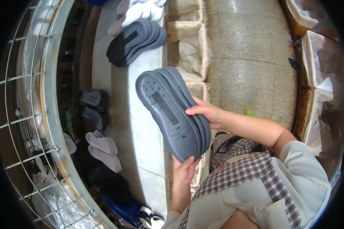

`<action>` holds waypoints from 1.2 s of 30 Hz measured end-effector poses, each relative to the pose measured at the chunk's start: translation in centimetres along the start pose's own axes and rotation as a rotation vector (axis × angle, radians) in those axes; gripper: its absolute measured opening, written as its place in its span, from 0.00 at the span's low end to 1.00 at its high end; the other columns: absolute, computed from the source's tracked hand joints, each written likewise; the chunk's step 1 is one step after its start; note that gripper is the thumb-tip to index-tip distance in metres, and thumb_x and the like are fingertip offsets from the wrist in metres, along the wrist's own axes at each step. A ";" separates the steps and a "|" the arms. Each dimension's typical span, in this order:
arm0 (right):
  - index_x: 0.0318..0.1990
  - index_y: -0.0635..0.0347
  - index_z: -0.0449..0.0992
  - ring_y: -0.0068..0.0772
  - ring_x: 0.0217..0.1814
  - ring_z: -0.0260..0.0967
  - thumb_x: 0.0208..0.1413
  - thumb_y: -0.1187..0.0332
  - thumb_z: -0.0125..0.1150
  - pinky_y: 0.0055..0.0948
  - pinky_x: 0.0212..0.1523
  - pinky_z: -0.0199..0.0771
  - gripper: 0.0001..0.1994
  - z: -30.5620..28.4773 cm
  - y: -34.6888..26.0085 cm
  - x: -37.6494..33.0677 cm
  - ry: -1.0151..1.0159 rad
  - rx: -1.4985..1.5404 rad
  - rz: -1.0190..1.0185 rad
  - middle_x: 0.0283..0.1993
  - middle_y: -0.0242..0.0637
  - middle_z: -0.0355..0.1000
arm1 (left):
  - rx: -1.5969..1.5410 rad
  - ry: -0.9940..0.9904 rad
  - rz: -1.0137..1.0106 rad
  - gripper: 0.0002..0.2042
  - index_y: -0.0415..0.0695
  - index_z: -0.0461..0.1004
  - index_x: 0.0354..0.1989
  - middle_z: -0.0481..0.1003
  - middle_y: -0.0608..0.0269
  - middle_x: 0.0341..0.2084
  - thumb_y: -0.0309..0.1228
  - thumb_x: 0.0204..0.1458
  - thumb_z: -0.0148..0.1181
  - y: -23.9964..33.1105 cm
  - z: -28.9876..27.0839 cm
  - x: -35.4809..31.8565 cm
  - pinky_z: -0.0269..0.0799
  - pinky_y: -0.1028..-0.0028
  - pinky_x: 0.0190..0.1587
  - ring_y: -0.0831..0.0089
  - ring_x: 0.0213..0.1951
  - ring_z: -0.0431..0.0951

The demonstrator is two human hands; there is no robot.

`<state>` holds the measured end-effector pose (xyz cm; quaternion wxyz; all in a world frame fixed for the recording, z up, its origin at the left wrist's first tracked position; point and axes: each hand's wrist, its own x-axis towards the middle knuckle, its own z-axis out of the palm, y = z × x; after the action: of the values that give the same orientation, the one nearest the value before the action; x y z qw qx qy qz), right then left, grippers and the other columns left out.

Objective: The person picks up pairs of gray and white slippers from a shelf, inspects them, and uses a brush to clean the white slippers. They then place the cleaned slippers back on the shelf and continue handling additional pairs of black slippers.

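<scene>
A stack of dark grey shoe soles point(160, 103) is held tilted before me, over the edge of a pale bench. The top sole has small round dimples at its far end and a dark rectangular patch along its middle. My right hand point(206, 112) grips the stack's right side, thumb over the edge and fingers hidden beneath. At the near end my left hand point(185, 171) is closed around the tip, with its thumb on top. Beyond, another pile of dark grey soles point(143, 40) lies on the bench point(141, 126), beside several white soles point(145, 11).
Dark soles point(93, 108) and pale soles point(105, 150) sit left of the bench. A metal wire grid point(28, 122) stands at the far left. Cloth-lined baskets point(189, 49) line the bench's right side; more lined baskets point(317, 68) stand across the floor. A small green object point(249, 110) lies there.
</scene>
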<state>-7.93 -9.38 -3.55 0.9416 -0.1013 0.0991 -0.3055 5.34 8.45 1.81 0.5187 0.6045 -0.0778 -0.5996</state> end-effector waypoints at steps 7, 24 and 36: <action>0.66 0.62 0.49 0.31 0.61 0.58 0.47 0.73 0.62 0.31 0.62 0.58 0.38 1.3 -3.8 -7.5 0.048 -0.310 -0.237 0.60 0.40 0.59 | 0.720 -0.268 0.339 0.42 0.39 0.42 0.66 0.57 0.51 0.58 0.15 0.40 0.58 3.0 5.3 4.2 0.57 0.65 0.61 0.62 0.60 0.59; 0.68 0.63 0.42 0.33 0.67 0.49 0.55 0.67 0.59 0.32 0.64 0.53 0.38 4.7 -7.1 -15.2 0.113 -0.508 -0.498 0.66 0.44 0.50 | 0.077 -0.584 0.516 0.30 0.43 0.52 0.62 0.61 0.58 0.57 0.43 0.55 0.55 2.7 14.5 8.2 0.57 0.63 0.60 0.64 0.58 0.62; 0.68 0.63 0.42 0.34 0.68 0.48 0.55 0.66 0.60 0.33 0.65 0.52 0.38 5.4 -7.0 -15.1 0.100 -0.543 -0.480 0.67 0.44 0.49 | 0.057 -0.555 0.495 0.29 0.44 0.54 0.61 0.64 0.59 0.55 0.42 0.54 0.55 2.7 13.6 8.2 0.65 0.64 0.56 0.65 0.54 0.67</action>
<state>-22.43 -5.20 5.30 0.7758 -0.3531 0.1957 -0.4849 -2.00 -5.90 1.94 0.5901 0.3958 -0.3761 -0.5947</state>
